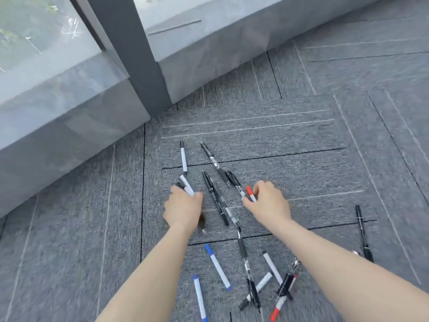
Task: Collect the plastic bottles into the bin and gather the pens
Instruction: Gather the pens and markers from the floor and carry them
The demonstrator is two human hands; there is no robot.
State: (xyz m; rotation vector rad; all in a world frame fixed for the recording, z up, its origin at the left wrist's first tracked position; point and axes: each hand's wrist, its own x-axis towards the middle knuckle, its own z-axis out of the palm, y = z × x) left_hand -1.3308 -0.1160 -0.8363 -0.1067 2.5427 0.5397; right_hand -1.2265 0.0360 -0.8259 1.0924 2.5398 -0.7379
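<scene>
Head view
Left hand (183, 209): fingers curled round a white marker (187, 185) whose end sticks out past the knuckles; a dark pen (180, 184) seems held alongside it, though blur makes that uncertain.
Right hand (268, 201): fingertips pinch a red-capped marker (251, 194), which tilts up off the carpet.
Between the hands: a black pen (214, 197) lies on the carpet (301, 159), running toward the person, and touches a clear pen (232, 216) at its near end.
Beyond the right hand: a long clear-and-black pen (216, 165) runs away diagonally; its near end lies just beside the red cap.
Beyond the left hand: a white marker with black cap (183, 159) lies apart, almost straight ahead.
Behind the hands, between the forearms: a blue-capped marker (218, 267), a second blue marker (200, 298) nearer the person, and a black-grip pen (242, 248).
Under the right forearm: a crossed heap of markers and pens (271, 287), one with a red end at the bottom edge.
Right of the right forearm: a black pen at the side (362, 231), well apart from the rest.
Far side: a grey ledge (69, 126) and a dark window post (134, 56) beyond the left hand.
Bottles and bin: out of frame.
</scene>
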